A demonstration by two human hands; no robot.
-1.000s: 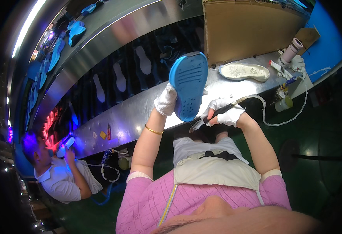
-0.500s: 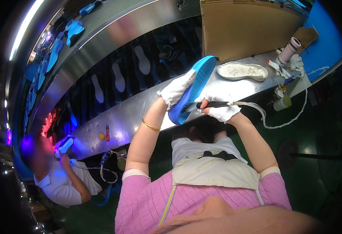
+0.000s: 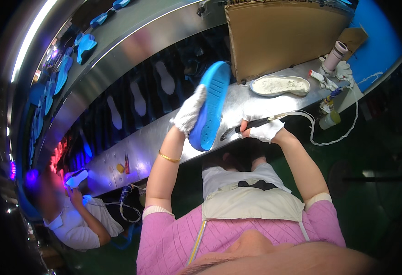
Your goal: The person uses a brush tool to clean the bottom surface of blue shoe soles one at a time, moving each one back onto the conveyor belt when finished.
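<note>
A blue shoe sole [image 3: 215, 98] is held upright above a metal worktop [image 3: 136, 152] in a worker's white-gloved left hand [image 3: 190, 112], the fingers curled about its edge. The right hand [image 3: 261, 129], fingertips bare, is closed around a black-handled brush [image 3: 256, 123], its bristles just beside the sole but apart from it. A white cord [image 3: 312, 126] loops from the brush past the worktop's near edge. Beyond the hands lies a white shoe sole [image 3: 281, 85], backed by a cardboard box [image 3: 288, 41] that blocks the view behind. To the right, a pink tumbler [image 3: 335, 56] stands among crumpled white gloves [image 3: 344, 71], near a pale-lidded jar [image 3: 330, 120]. At left, a red tube [image 3: 127, 163] and a yellow block [image 3: 120, 168] lie near a co-worker [image 3: 84, 222] in a white shirt, holding a brightly lit sole [image 3: 76, 178]. Blue pieces [image 3: 86, 48] line a conveyor [image 3: 164, 8].
</note>
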